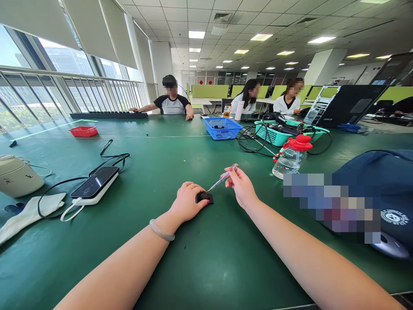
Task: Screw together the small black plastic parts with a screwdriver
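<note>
Head view, centre of the frame: a small black part point(204, 196) lies on the green tabletop point(155, 172), between the two hands and just left of the screwdriver point(224, 175). It looks light and stiff, probably hard plastic, so it would likely slide on the smooth surface unless held; any fine detail on its upper face could be fragile, though it is too small to make out. Its outer edges seem the best place to take hold, leaving the top free. The screwdriver, with a clear handle and thin metal shaft, also looks light and rigid, and its slick handle is best pinched along its length.

The left hand point(189, 202) is curled round the part, thumb along the near edge, fingers bent at the far side. The right hand point(242, 186) has thumb and fingertips closed on the handle. The tip points down at the part; whether it touches is unclear.
</note>
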A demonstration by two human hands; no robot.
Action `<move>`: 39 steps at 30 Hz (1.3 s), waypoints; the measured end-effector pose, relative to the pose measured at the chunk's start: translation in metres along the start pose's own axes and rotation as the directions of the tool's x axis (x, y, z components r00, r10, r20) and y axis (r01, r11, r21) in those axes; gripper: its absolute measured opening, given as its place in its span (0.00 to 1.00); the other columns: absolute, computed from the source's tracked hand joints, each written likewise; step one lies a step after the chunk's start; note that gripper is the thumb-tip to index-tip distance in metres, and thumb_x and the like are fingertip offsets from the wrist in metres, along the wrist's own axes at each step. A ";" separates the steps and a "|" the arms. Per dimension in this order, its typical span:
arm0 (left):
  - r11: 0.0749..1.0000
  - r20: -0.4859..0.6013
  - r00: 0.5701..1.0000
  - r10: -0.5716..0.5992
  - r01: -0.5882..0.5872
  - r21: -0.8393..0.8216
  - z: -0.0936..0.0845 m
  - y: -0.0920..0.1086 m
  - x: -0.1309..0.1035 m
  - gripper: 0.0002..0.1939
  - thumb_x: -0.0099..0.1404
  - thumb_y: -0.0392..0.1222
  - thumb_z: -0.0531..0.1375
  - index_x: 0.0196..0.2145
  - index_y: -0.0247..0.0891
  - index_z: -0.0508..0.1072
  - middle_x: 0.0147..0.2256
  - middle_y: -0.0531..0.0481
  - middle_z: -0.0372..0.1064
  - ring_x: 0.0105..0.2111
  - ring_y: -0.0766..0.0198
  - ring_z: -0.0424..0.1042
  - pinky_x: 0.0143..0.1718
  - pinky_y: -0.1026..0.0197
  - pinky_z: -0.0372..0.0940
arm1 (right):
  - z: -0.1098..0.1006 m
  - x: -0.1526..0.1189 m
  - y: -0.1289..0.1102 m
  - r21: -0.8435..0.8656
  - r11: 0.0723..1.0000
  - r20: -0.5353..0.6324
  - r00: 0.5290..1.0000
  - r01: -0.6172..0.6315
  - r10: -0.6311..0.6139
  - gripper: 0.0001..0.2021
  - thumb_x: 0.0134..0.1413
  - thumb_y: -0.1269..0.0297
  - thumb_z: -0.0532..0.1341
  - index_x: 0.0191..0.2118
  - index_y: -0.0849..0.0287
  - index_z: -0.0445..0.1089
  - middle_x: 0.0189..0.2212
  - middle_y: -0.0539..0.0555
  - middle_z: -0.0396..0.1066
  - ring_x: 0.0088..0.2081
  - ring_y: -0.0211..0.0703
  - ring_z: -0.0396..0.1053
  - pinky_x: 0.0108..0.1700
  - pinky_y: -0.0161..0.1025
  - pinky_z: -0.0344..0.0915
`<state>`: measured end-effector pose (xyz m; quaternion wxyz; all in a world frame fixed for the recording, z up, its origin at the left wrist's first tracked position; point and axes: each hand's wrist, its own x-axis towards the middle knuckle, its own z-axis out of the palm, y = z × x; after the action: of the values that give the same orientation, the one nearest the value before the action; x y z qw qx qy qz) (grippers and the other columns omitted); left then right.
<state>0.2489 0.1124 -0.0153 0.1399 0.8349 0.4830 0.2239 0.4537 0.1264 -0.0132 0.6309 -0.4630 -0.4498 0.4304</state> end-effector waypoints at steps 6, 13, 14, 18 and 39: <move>1.000 0.015 1.000 -0.007 0.007 0.009 0.000 0.000 0.000 0.12 0.62 0.45 0.65 0.43 0.42 0.78 0.49 0.47 0.76 0.57 0.45 0.62 0.62 0.41 0.59 | -0.001 0.001 0.000 0.043 0.998 -0.022 0.998 -0.049 0.050 0.27 0.40 0.37 0.68 0.35 0.58 0.72 0.29 0.52 0.76 0.21 0.32 0.62 0.29 0.37 0.65; 1.000 -0.004 1.000 -0.004 0.004 0.004 0.001 -0.001 0.000 0.12 0.62 0.45 0.65 0.43 0.43 0.78 0.48 0.47 0.76 0.58 0.45 0.63 0.62 0.40 0.59 | -0.003 0.002 0.003 0.009 0.999 -0.027 0.999 -0.035 0.035 0.26 0.44 0.37 0.67 0.35 0.57 0.72 0.29 0.52 0.75 0.22 0.33 0.63 0.29 0.37 0.66; 1.000 -0.003 1.000 -0.003 0.003 0.003 0.001 -0.001 0.000 0.12 0.62 0.45 0.65 0.43 0.43 0.78 0.48 0.47 0.76 0.58 0.45 0.63 0.62 0.41 0.59 | -0.003 0.002 0.004 -0.001 1.000 -0.034 0.999 -0.027 0.027 0.26 0.45 0.37 0.66 0.35 0.58 0.72 0.29 0.51 0.75 0.22 0.33 0.63 0.29 0.37 0.66; 1.000 -0.002 1.000 -0.006 0.006 0.000 0.001 -0.001 -0.001 0.11 0.62 0.45 0.65 0.43 0.44 0.78 0.48 0.47 0.76 0.58 0.45 0.63 0.62 0.40 0.59 | -0.001 0.001 0.005 -0.065 0.997 -0.050 0.998 0.045 -0.048 0.25 0.48 0.38 0.65 0.37 0.58 0.72 0.28 0.52 0.75 0.23 0.35 0.64 0.31 0.39 0.66; 1.000 0.029 0.999 -0.028 0.028 0.010 -0.002 0.002 -0.001 0.12 0.62 0.44 0.65 0.44 0.42 0.77 0.50 0.48 0.75 0.59 0.45 0.62 0.62 0.41 0.58 | -0.004 0.002 0.006 -0.125 0.990 -0.123 0.991 -0.064 0.049 0.22 0.48 0.41 0.65 0.33 0.56 0.68 0.19 0.46 0.67 0.22 0.36 0.62 0.29 0.38 0.60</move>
<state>0.2492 0.1107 -0.0129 0.1458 0.8319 0.4937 0.2074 0.4575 0.1287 -0.0193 0.6132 -0.5402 -0.4246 0.3897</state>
